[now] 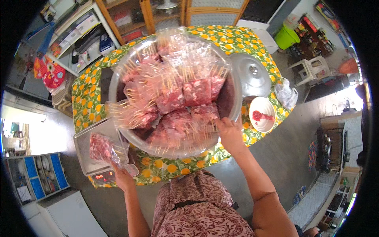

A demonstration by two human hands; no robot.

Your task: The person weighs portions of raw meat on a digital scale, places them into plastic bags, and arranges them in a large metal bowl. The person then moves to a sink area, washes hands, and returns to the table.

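Observation:
A large metal basin (235, 97) sits before me, heaped with clear plastic bags of raw skewered meat (170, 96). Wooden stick ends poke out of many of the bags. At the lower left, my left hand (122, 175) has its fingers on the stick end of one bag of skewered meat (102, 148). That bag lies on the steel plate of a digital scale (84, 164), whose red display is lit. Over the basin's lower right rim, my right hand (232, 133) touches a bag inside. Its fingertips are partly hidden among the plastic and sticks.
On the lemon-print tablecloth (171, 168), right of the basin, lie a round metal lid (251, 78), a white bowl (262, 124) with meat scraps and a crumpled plastic bag (286, 94). A white plastic stool (311, 69) and a green bucket (286, 37) stand beyond the table.

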